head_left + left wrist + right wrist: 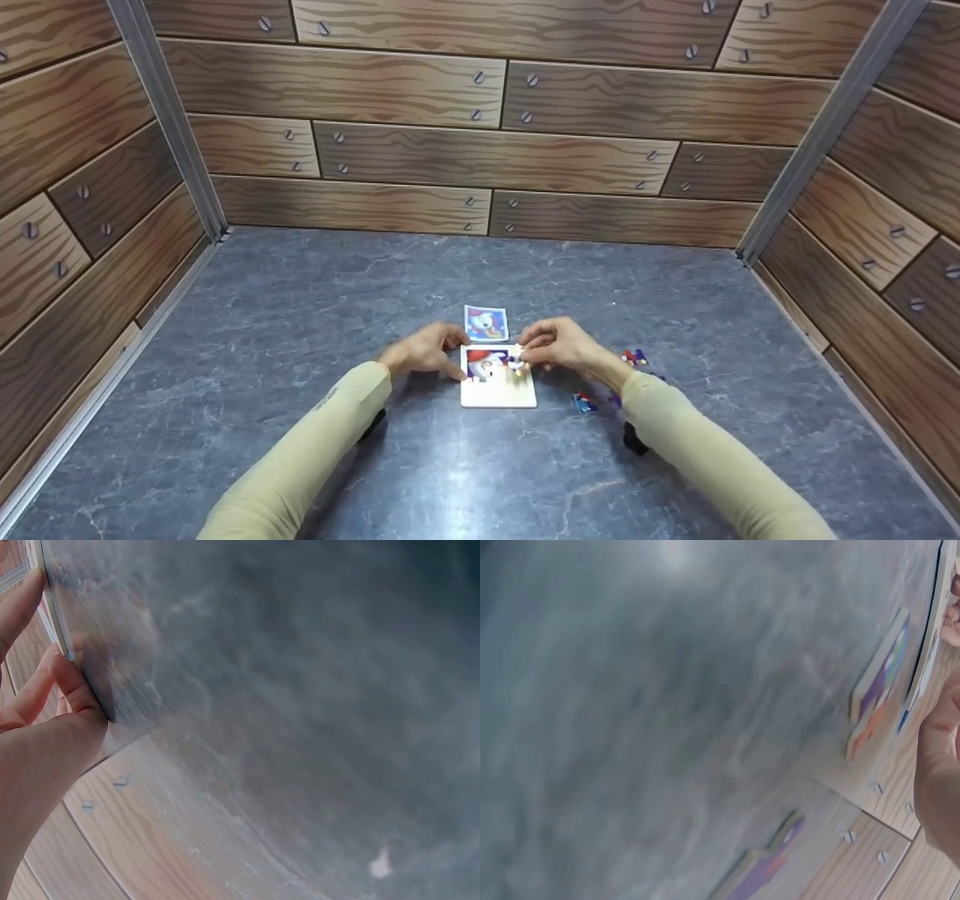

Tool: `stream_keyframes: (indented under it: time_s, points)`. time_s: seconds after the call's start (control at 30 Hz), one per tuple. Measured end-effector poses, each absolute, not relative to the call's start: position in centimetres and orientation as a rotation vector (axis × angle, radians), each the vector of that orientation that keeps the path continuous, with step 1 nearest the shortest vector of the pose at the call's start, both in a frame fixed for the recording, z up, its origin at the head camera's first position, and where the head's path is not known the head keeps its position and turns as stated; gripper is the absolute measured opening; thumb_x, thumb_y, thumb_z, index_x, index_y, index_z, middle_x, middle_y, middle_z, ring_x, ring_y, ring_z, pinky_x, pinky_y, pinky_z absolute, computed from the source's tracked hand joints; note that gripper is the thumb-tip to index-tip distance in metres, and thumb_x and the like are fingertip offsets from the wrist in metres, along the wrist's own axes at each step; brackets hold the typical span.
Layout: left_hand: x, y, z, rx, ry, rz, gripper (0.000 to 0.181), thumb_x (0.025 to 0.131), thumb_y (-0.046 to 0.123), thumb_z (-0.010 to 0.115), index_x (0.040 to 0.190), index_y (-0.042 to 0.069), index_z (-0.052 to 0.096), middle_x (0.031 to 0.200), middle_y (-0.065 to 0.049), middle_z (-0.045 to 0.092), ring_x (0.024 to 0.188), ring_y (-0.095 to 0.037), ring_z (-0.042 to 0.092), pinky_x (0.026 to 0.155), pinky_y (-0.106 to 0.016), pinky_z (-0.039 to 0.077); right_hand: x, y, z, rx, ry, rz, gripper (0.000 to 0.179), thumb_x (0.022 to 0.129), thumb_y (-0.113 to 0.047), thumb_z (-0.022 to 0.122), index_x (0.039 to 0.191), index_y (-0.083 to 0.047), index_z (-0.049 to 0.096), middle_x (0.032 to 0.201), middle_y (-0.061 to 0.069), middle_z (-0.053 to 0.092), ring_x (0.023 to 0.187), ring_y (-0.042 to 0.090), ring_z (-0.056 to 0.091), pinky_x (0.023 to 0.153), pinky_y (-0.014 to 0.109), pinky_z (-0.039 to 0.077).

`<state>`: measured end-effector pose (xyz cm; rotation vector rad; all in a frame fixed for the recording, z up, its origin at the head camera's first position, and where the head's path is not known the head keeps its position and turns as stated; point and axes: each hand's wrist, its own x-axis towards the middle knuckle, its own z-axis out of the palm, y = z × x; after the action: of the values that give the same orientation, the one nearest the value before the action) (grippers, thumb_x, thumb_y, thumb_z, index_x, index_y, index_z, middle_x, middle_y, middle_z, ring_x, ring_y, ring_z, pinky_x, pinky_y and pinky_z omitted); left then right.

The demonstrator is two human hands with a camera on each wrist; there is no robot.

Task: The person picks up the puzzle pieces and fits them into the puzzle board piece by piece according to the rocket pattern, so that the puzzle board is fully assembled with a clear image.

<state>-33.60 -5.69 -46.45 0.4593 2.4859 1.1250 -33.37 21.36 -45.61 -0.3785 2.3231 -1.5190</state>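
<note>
In the head view a white puzzle tray [499,395] lies flat on the table. Several joined jigsaw pieces [484,364] with red, white and purple print fill its upper left part. My left hand [427,349] rests at the tray's left side, with the thumb low on that edge and the other fingers near the top left corner. At the top right, my right hand [559,343] pinches a small puzzle piece [516,363] over the tray; the fingers partly hide it. In the left wrist view, fingertips [66,671] touch the tray's edge.
A picture card [486,324] with a blue border lies just behind the tray. Loose pieces [583,403] lie right of the tray, and more loose pieces [634,357] are beside the right forearm, which partly covers them. Wood-patterned walls [487,150] enclose the table.
</note>
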Motion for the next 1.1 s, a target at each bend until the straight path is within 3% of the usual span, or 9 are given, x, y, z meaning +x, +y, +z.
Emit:
stream_keyframes:
  time_s: [0.33,1.1]
  points:
    - [-33.6,-5.7,-46.4,0.525,2.499,1.125,0.05,0.07,0.008,0.087,0.116,0.008,0.065,0.111,-0.008,0.061,0.103,-0.022,0.053,0.096,-0.041,0.045,-32.8,19.8,-45.6,-0.367,2.383,-1.419,0.025,0.076,-0.004,0.082,0.098,0.002,0.07,0.078,-0.002,0.071,0.058,0.007,0.055,0.048,0.02,0.044]
    - [-33.7,-5.8,-46.5,0.603,2.516,1.124,0.05,0.07,0.006,0.086,0.116,0.003,0.065,0.102,-0.006,0.061,0.096,-0.018,0.052,0.093,-0.036,0.044,-32.4,17.3,-45.9,-0.387,2.46,-1.289,0.018,0.078,-0.004,0.08,0.093,0.003,0.072,0.072,-0.001,0.064,0.054,0.005,0.051,0.047,0.019,0.041]
